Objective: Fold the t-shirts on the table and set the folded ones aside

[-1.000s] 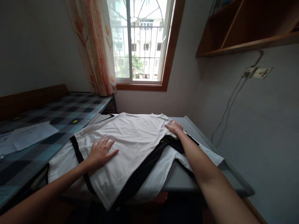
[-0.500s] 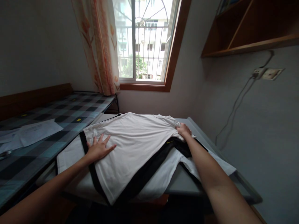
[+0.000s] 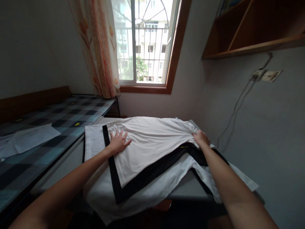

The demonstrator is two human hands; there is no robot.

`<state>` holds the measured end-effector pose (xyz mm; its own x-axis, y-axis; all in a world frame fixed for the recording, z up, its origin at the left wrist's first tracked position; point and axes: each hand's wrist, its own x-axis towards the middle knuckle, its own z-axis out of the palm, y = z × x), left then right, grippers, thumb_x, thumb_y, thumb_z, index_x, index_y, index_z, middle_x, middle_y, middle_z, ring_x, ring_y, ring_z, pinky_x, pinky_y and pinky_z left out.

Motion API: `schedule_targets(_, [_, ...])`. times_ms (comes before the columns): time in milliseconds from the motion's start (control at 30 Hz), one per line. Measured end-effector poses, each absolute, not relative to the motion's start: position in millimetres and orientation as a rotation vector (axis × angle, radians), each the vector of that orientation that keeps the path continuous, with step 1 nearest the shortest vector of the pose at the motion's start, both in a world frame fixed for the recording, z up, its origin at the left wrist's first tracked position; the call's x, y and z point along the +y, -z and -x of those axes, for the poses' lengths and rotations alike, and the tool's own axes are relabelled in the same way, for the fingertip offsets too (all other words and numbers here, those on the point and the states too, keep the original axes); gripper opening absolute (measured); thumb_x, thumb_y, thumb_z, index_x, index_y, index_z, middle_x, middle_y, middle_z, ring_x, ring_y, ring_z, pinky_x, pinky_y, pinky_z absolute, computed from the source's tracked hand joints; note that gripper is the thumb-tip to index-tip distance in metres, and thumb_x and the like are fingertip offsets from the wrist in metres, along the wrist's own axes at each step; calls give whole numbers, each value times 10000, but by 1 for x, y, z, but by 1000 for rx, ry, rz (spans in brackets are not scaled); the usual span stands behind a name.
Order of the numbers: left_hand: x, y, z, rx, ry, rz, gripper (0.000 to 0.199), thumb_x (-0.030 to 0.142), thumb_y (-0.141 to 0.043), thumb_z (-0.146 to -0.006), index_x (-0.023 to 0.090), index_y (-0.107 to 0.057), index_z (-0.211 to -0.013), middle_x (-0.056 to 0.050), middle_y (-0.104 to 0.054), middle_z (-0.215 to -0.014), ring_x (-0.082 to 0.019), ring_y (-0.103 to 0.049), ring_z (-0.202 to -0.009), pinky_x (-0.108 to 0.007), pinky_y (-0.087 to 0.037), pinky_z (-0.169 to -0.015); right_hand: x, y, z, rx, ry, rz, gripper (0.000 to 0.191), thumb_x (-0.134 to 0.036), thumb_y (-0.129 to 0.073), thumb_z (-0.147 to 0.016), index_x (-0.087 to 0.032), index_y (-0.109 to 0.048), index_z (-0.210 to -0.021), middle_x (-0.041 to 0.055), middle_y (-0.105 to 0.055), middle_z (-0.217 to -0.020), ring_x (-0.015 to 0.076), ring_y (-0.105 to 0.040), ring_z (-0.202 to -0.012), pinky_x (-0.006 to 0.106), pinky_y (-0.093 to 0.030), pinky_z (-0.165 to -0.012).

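Observation:
A cream-white shirt [image 3: 152,140] lies spread across the grey table [image 3: 184,187], with creases running toward its right side. Under it a black garment [image 3: 145,173] shows along the left and front edges. Beneath that, another white garment [image 3: 152,192] hangs over the table's front. My left hand [image 3: 119,142] rests flat near the top shirt's left edge, fingers spread. At the far right, my right hand [image 3: 201,139] has its fingers closed on a bunched part of the same shirt.
To the left is a bed with a checked mattress [image 3: 59,116], with white papers [image 3: 33,138] on it. A barred window [image 3: 147,47] and a floral curtain [image 3: 100,51] are ahead. A wooden shelf [image 3: 257,47] and a socket with cables [image 3: 257,75] are on the right wall.
Both hands and the layered shirts have shifted right across the table. More of the lower white garment shows at the left and front. The camera view has also moved slightly.

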<state>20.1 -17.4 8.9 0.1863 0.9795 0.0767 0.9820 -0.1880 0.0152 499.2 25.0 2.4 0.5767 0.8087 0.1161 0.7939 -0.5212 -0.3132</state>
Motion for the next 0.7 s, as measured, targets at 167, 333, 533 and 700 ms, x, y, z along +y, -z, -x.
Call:
schedule_targets(167, [-54, -18, -55, -1654, 100, 2690, 837, 753, -395, -844, 167, -450, -1439, -192, -378, -1532, -415, -284, -1419, -624, -202, -1126, 17, -5, -487, -1373, 97, 2525, 416, -392, -446, -965, -151, -594, -1270, 197, -606, -1263, 324, -575, -1180, 443, -441, -960])
schedule_targets(333, [-85, -23, -81, -1478, -131, 2949, 1081, 808, -549, -688, 164, -312, -1523, -220, -183, -1607, -504, -97, -1452, -726, -147, -1089, 14, -6, -484, -1385, 88, 2560, 428, -401, -412, -983, -156, -578, -1292, 190, -584, -1301, 335, -555, -1203, 455, -423, -979])
schedule_targets(533, [-108, -18, -91, -1470, -93, 2966, 986, 635, -645, -718, 264, -263, -1548, -191, -202, -1608, -503, -106, -1451, -742, -136, -1081, 13, -4, -486, -1385, 86, 2566, 448, -422, -405, -985, -150, -568, -1301, 196, -581, -1308, 343, -554, -1206, 463, -427, -974])
schedule_targets(700, [-106, -12, -89, -1494, -50, 2959, 858, 501, -702, -734, 405, -334, -1503, -110, -213, -1620, -495, -116, -1453, -765, -97, -1070, 10, -4, -484, -1417, 106, 2550, 424, -394, -410, -986, -130, -585, -1267, 204, -598, -1285, 335, -565, -1193, 455, -442, -959])
